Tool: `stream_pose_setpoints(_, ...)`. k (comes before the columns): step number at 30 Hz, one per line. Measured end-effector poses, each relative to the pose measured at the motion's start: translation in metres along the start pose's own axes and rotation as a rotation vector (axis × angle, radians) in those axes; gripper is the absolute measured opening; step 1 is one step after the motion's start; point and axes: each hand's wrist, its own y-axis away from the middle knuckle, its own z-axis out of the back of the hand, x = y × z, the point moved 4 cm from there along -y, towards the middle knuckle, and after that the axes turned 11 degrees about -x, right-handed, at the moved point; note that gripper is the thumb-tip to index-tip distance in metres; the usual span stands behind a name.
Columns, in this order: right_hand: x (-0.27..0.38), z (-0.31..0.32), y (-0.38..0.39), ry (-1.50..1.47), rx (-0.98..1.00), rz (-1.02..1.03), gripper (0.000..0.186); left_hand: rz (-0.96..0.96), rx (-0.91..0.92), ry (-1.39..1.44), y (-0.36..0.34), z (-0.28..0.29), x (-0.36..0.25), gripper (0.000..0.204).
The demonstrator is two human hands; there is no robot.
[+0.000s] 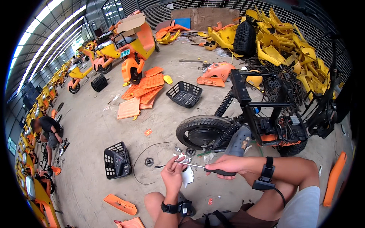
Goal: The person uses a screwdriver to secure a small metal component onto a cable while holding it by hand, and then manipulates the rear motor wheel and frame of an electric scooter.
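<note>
- Holding the screwdriver (220, 172) by its black end, the right hand (230, 165) curls round it, likely for a firm grip.
- The left hand (173, 176) bends its fingers near the thin end; I cannot tell what they pinch.
- The screwdriver lies between both hands, near a wheel (201, 137).

screwdriver (221, 172) | dark handle, slim metal shaft | near level, shaft pointing left | in right fingers (216, 166)

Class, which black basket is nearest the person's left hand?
The lower-left basket, below the others in the picture. The mid-floor basket, the small one by the scooters and the one against the yellow heap are all farther from the left hand.
</note>
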Motion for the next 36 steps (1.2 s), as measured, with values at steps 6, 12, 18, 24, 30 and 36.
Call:
stream_pose_setpoints(6,0.011,0.004,0.009,0.408,-0.254,0.241,0.046,-0.030,0.013,-0.011,0.002,-0.003,-0.001,0.033)
stream_pose_setpoints(12,0.017,0.000,0.013,0.637,-0.435,0.499,0.045,-0.046,0.016,0.001,0.001,0.000,-0.001,0.033)
stream_pose_setpoints(18,0.022,0.000,0.020,0.626,-0.514,0.558,0.039,-0.049,0.018,0.063,-0.002,0.002,-0.008,0.033)
stream_pose_setpoints(24,0.025,-0.001,0.023,0.650,-0.512,0.584,0.038,-0.034,0.067,0.076,-0.003,0.004,-0.008,0.032)
stream_pose_setpoints(30,0.030,-0.003,0.032,0.674,-0.527,0.562,0.039,0.000,0.078,0.098,-0.002,0.006,-0.007,0.033)
stream_pose_setpoints(36,0.031,-0.005,0.033,0.794,-0.589,0.650,0.039,-0.028,0.085,0.005,-0.004,0.005,-0.008,0.032)
